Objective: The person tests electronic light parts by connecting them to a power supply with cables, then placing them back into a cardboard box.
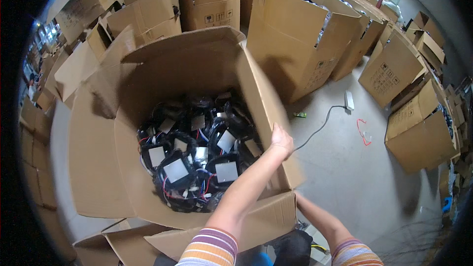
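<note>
A large open cardboard box (93, 157) stands in front of me. Inside lie several black bundled parts (197, 138), each with a silver square plate (176, 170), among red, blue and white wires. My left hand (282, 142) reaches across the box and is closed over the top edge of its right wall. My right forearm (327, 221) runs up to the outside of the box's near right corner. My right hand is hidden behind the cardboard there, so its fingers do not show.
Tall filled cartons (295, 29) stand behind and to the right. More boxes (419, 128) line the right side. On the grey floor lie a white power strip (349, 100) with a dark cord (322, 127), a red wire (362, 133) and a small green item (300, 115).
</note>
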`<action>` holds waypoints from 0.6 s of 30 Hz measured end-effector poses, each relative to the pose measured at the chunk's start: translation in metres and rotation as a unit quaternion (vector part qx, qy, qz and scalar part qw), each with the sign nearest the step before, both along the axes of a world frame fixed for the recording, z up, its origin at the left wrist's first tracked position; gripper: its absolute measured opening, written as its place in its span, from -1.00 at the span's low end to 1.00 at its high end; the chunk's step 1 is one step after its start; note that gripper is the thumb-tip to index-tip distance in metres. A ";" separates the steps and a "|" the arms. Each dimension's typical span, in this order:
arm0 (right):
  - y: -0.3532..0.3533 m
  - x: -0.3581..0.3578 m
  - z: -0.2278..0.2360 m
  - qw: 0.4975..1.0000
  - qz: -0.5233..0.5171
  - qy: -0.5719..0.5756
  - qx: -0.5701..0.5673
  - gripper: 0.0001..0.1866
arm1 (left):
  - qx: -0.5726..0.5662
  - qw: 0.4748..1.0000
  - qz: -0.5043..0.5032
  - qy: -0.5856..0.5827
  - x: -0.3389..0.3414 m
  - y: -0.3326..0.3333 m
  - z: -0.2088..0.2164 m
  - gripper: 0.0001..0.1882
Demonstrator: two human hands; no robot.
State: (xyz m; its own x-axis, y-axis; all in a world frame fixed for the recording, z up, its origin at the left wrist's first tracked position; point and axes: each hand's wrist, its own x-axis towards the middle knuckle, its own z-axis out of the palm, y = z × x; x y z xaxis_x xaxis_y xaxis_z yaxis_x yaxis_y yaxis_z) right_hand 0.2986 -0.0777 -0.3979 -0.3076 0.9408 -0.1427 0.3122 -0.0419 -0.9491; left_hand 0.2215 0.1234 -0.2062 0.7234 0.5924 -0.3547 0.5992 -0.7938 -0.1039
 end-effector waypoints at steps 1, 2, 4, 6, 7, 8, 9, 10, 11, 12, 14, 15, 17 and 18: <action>-0.085 0.006 -0.041 1.000 0.025 0.001 -0.007 -0.52 | -0.027 0.999 0.020 0.031 -0.004 0.005 -0.020 -0.63; -0.095 0.005 -0.049 0.999 0.048 -0.001 -0.018 -0.52 | -0.047 0.999 0.019 0.015 -0.004 -0.002 -0.024 -0.68; -0.109 0.013 -0.058 0.972 0.045 -0.117 -0.200 -0.52 | -0.137 0.989 0.029 -0.050 -0.012 -0.020 -0.012 -0.76; -0.095 0.012 0.002 0.934 -0.056 -0.159 -0.317 -0.60 | -0.179 0.970 0.023 -0.164 -0.032 -0.050 -0.003 -0.81; -0.096 0.034 0.003 0.941 -0.163 -0.204 -0.217 -0.70 | -0.140 0.962 -0.016 -0.234 -0.034 -0.070 -0.002 -0.82; -0.089 0.044 0.025 0.945 -0.268 -0.091 -0.166 -0.76 | -0.146 0.926 -0.020 -0.349 -0.054 -0.093 0.003 -0.84; -0.070 0.042 0.063 0.934 -0.321 -0.077 -0.136 -0.76 | -0.141 0.878 -0.024 -0.457 -0.080 -0.118 0.013 -0.85; -0.059 0.045 0.082 0.938 -0.337 -0.078 -0.037 -0.76 | -0.147 0.842 -0.022 -0.518 -0.111 -0.138 0.024 -0.87; -0.044 0.036 0.103 0.931 -0.365 -0.014 0.014 -0.76 | -0.154 0.801 -0.021 -0.578 -0.146 -0.161 0.034 -0.88; -0.029 0.025 0.128 0.917 -0.391 0.051 0.060 -0.76 | -0.170 0.755 0.022 -0.633 -0.183 -0.189 0.043 -0.90; -0.011 -0.004 0.187 0.900 -0.409 0.051 0.142 -0.76 | -0.140 0.680 0.118 -0.710 -0.259 -0.222 0.054 -0.89; -0.007 -0.022 0.216 0.895 -0.394 0.084 0.192 -0.76 | -0.095 0.578 0.225 -0.779 -0.285 -0.239 0.056 -0.78; 0.012 -0.068 0.251 0.894 -0.329 0.143 0.269 -0.74 | -0.003 0.296 0.272 -0.916 -0.353 -0.267 0.054 -0.57; 0.020 -0.088 0.262 0.894 -0.293 0.147 0.306 -0.73 | 0.060 0.273 0.303 -0.911 -0.381 -0.267 0.047 -0.60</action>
